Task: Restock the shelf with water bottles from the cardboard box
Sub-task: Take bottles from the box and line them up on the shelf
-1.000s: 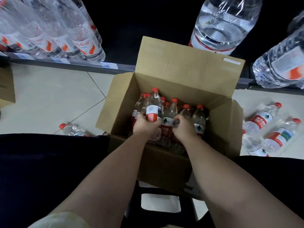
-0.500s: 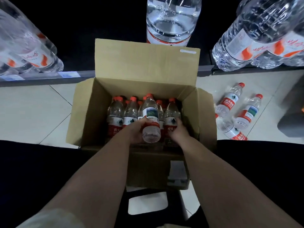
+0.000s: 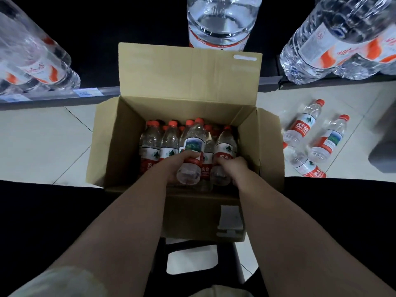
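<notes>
Bottle (image 3: 191, 154) higher than before, both hands (image 3: 177, 166) gripping.

1. Red label band on the bottle (image 3: 301, 126) lying on the floor, right: white characters "农夫山泉".
2. Shelf-edge price tag (image 3: 84, 93), far left: "3.50", blurred.
3. Boxed bottle (image 3: 225, 146): "农夫山".

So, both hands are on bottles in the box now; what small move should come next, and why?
Probably lift both bottles straight up: the left hand grips a raised bottle, the right hand another bottle, both inside the cardboard box.
</notes>
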